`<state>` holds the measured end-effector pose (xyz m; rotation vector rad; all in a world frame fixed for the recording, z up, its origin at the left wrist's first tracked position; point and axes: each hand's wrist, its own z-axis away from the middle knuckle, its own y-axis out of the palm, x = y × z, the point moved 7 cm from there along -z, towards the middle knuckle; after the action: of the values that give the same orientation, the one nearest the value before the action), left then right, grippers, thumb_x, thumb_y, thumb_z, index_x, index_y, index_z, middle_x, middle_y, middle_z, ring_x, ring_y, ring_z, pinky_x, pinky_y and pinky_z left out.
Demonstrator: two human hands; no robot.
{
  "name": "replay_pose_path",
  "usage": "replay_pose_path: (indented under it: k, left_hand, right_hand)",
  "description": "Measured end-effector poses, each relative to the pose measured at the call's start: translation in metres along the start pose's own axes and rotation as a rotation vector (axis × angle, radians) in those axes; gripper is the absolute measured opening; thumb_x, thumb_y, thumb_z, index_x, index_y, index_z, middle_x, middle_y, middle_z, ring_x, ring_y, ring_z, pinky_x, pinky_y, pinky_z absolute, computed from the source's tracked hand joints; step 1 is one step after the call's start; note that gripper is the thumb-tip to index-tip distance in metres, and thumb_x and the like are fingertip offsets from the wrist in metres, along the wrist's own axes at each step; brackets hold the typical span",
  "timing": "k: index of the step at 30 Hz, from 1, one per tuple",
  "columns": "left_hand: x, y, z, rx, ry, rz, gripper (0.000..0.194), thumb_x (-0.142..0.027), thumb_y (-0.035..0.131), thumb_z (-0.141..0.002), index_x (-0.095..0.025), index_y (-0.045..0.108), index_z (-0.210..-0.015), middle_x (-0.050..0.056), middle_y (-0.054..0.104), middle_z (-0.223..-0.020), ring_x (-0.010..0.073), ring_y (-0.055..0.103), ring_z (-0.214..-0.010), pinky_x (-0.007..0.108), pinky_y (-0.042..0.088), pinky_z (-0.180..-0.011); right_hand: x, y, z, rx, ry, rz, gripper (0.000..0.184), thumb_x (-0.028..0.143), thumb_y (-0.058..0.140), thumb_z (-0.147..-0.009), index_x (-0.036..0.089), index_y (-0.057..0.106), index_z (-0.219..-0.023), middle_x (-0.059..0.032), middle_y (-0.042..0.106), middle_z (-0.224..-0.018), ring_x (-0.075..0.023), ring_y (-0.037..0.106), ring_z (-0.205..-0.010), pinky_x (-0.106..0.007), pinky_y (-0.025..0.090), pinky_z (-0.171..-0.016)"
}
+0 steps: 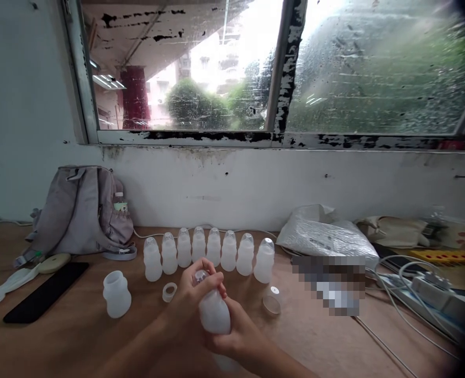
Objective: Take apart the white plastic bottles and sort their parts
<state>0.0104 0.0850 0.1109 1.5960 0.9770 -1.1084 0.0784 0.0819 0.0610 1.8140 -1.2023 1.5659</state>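
Both hands are on a translucent white baby bottle (215, 315), tilted with its top away from me. My left hand (185, 296) curls its fingers around the clear-capped top. My right hand (238, 328) wraps the body, and a pale lower part shows beneath it. Left of my hands stands a bottle without a top (117, 295). A white ring (169, 292) lies near my left hand. On the right are a small clear cap (272, 304) and a white piece (274, 290). Behind, several capped baby bottles (152, 261) stand in a curved row.
A grey backpack (78, 215) leans against the wall at left, with a dark flat slab (45, 294) before it. To the right lie a silvery plastic bag (327, 233), a power strip with plugs (433, 289) and loose cables (386, 344). A window spans the wall.
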Motion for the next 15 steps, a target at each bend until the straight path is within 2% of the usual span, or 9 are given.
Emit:
replay_pose_path:
  k: [2, 4, 8, 12, 15]
  left_hand:
    - [0.014, 0.003, -0.011, -0.13, 0.022, 0.147, 0.025, -0.034, 0.059, -0.069, -0.02, 0.038, -0.068, -0.005, 0.049, -0.053, 0.0092, 0.051, -0.052, 0.021, 0.042, -0.053]
    - [0.02, 0.004, -0.019, -0.234, 0.066, 0.221, 0.025, -0.032, 0.059, -0.068, -0.02, 0.037, -0.068, -0.006, 0.046, -0.052, 0.0083, 0.049, -0.049, 0.02, 0.042, -0.052]
    - [0.017, 0.003, -0.032, -0.349, 0.149, 0.259, 0.024, -0.028, 0.06, -0.066, -0.021, 0.037, -0.072, -0.008, 0.044, -0.051, 0.0081, 0.049, -0.045, 0.02, 0.041, -0.048]
    - [0.006, 0.007, -0.043, -0.42, 0.213, 0.235, 0.022, -0.026, 0.058, -0.064, -0.021, 0.038, -0.072, -0.008, 0.043, -0.051, 0.0085, 0.05, -0.046, 0.019, 0.04, -0.046]
    - [-0.002, 0.01, -0.048, -0.503, 0.256, 0.239, 0.021, -0.026, 0.056, -0.063, -0.021, 0.038, -0.072, -0.008, 0.042, -0.052, 0.0086, 0.052, -0.047, 0.02, 0.041, -0.049]
  right_hand:
    - [-0.007, -0.007, -0.001, -0.047, 0.003, 0.006, 0.034, 0.012, 0.06, -0.058, 0.016, 0.053, -0.091, 0.0011, 0.055, -0.077, -0.0118, 0.049, -0.065, -0.019, 0.038, -0.052]
    - [-0.006, -0.016, -0.002, -0.087, -0.01, 0.073, 0.041, 0.01, 0.057, -0.057, 0.017, 0.05, -0.097, 0.0007, 0.056, -0.079, -0.0127, 0.05, -0.065, -0.02, 0.038, -0.052]
    - [0.009, -0.036, -0.004, -0.202, -0.029, 0.404, 0.054, 0.016, 0.056, -0.06, 0.018, 0.041, -0.112, -0.004, 0.06, -0.086, -0.0182, 0.056, -0.069, -0.025, 0.042, -0.057]
    - [0.019, -0.058, -0.005, -0.369, -0.002, 0.732, 0.041, 0.024, 0.057, -0.063, 0.021, 0.045, -0.101, -0.0049, 0.06, -0.075, -0.0212, 0.057, -0.064, -0.027, 0.039, -0.051]
    - [0.028, -0.066, -0.005, -0.411, -0.083, 0.85, 0.028, 0.026, 0.055, -0.066, 0.024, 0.045, -0.092, -0.002, 0.057, -0.068, -0.019, 0.054, -0.057, -0.025, 0.034, -0.045]
